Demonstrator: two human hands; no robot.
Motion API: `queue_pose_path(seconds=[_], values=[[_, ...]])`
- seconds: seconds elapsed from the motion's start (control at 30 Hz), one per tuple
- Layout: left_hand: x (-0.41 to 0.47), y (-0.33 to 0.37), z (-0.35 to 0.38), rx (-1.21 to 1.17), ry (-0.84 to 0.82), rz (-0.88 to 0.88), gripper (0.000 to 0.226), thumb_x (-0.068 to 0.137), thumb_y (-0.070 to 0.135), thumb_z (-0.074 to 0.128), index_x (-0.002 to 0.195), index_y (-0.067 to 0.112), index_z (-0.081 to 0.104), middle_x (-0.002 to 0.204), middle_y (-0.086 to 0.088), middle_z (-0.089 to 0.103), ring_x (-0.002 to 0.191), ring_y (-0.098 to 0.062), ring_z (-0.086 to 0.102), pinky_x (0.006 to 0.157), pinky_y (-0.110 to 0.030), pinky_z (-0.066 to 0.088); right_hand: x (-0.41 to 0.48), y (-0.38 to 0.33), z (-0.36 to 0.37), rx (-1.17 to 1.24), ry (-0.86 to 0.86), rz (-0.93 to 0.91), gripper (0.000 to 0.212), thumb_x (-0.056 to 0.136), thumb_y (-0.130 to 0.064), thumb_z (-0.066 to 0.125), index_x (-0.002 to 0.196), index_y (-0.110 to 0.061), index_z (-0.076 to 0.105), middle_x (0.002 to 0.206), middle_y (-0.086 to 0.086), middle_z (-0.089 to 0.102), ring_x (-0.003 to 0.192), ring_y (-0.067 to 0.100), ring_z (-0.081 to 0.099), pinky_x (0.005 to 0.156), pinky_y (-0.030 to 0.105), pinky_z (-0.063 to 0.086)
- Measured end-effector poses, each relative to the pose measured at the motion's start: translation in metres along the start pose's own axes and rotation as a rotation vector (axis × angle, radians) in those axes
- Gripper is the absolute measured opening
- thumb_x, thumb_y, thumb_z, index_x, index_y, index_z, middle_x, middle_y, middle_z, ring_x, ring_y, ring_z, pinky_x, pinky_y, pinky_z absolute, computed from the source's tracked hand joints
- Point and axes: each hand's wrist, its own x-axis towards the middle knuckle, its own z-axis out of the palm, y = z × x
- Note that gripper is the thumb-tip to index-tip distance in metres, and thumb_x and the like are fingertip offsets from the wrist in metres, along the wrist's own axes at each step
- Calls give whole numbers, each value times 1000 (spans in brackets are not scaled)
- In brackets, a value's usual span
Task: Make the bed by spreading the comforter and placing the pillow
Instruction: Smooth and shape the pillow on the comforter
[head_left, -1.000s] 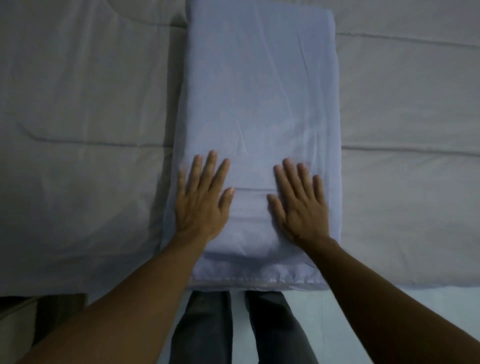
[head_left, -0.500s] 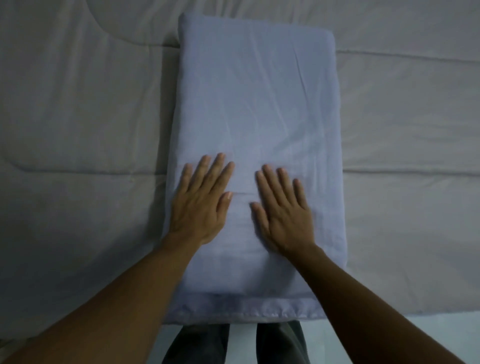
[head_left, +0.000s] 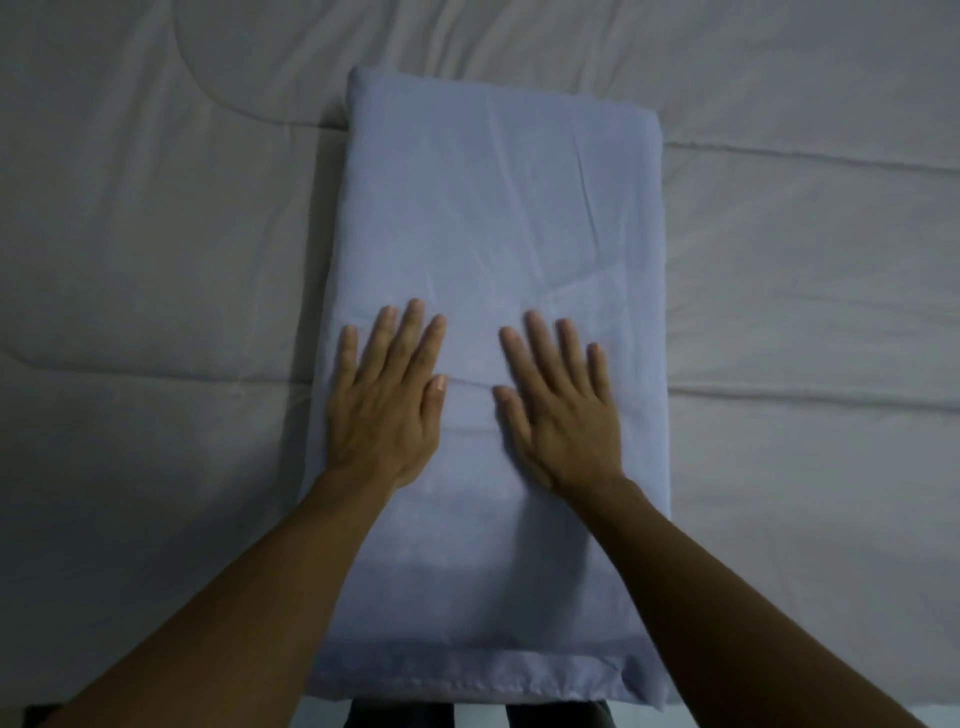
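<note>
A pale blue pillow (head_left: 498, 218) lies lengthwise on the quilted grey-white comforter (head_left: 156, 260), which is spread flat over the bed. Its near end reaches the bed's front edge. My left hand (head_left: 387, 400) rests flat, palm down, on the pillow's left half, fingers apart. Beside it my right hand (head_left: 563, 405) lies flat on the right half, fingers spread too. Neither hand grips the fabric. A fold line in the pillowcase runs between the two thumbs.
The comforter stretches left (head_left: 130, 493) and right (head_left: 810, 312) of the pillow with stitched seams across it. Below the bed's front edge my legs (head_left: 400, 717) in dark trousers show against a pale floor.
The view has tilted up, so the pillow sits lower in frame and its far end shows. Both hands have slid a little farther up the pillow and stay flat on it.
</note>
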Motion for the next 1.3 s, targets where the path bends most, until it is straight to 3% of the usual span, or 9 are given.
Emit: queue_pose_path(seconds=[0.23, 0.4, 0.53, 0.67, 0.77, 0.93, 1.07, 1.2, 1.3], values=[[42, 7, -17, -78, 100, -254, 62, 99, 34, 26, 157, 14, 15, 166, -6, 8, 153, -24, 6, 122, -55, 4, 18, 31, -25, 168, 108, 482, 65, 104, -48, 20, 161, -20, 5, 170, 0, -2, 156, 25, -6, 126, 52, 1], [101, 21, -20, -60, 66, 23, 59, 101, 37, 21, 157, 20, 16, 166, -5, 10, 153, -25, 7, 122, -52, 7, 80, 1, -21, 133, 56, -6, 60, 106, -42, 21, 161, -21, 7, 169, 2, -1, 156, 22, -4, 126, 48, -2], [90, 1, -4, -13, 41, -67, 61, 100, 43, 20, 157, 21, 13, 166, -5, 7, 153, -23, 6, 122, -52, 7, 78, 38, -17, 39, 44, 232, 64, 103, -56, 21, 160, -30, 8, 169, -7, 3, 156, 20, 1, 126, 49, 7], [102, 1, -11, -68, 69, -240, 67, 100, 46, 18, 158, 13, 10, 166, -10, 3, 153, -24, 0, 122, -54, 1, 90, 65, -40, 14, 0, 345, 63, 104, -54, 15, 160, -29, 2, 170, -6, -4, 156, 22, -8, 125, 52, -1], [142, 6, -24, -124, 145, -227, 65, 100, 43, 20, 157, 13, 13, 165, -10, 7, 153, -25, 2, 122, -53, -4, 134, 54, -51, -3, 148, 234, 62, 106, -43, 20, 161, -18, 7, 170, 2, 1, 156, 24, -3, 126, 49, -2], [197, -8, -16, -2, 71, 2, 59, 102, 40, 16, 158, 22, 11, 166, 2, 5, 153, -21, 2, 123, -51, 1, 191, 24, -35, -6, 22, -138, 58, 106, -41, 18, 161, -24, 8, 170, -3, 4, 156, 21, 0, 126, 50, 4], [204, -20, -10, 18, 54, -133, 60, 101, 45, 12, 158, 26, 4, 166, 5, -1, 153, -19, -3, 121, -54, -4, 191, 51, -31, -10, 57, 88, 56, 106, -46, 15, 160, -35, 9, 169, -9, 3, 156, 20, -1, 125, 51, 0], [215, -26, -28, 59, 22, -223, 65, 100, 47, 13, 158, 20, 3, 166, -2, -3, 153, -22, -5, 120, -56, -7, 204, 72, -50, 12, 28, 292, 60, 105, -45, 13, 161, -25, 4, 170, -2, -3, 156, 26, -6, 124, 56, -3], [233, -28, -40, 49, 94, -201, 66, 100, 46, 17, 157, 14, 7, 166, -9, 2, 153, -25, -4, 121, -54, -5, 224, 58, -62, 32, 155, 251, 61, 105, -39, 19, 161, -16, 9, 170, 4, 2, 156, 27, -2, 125, 52, 0]])
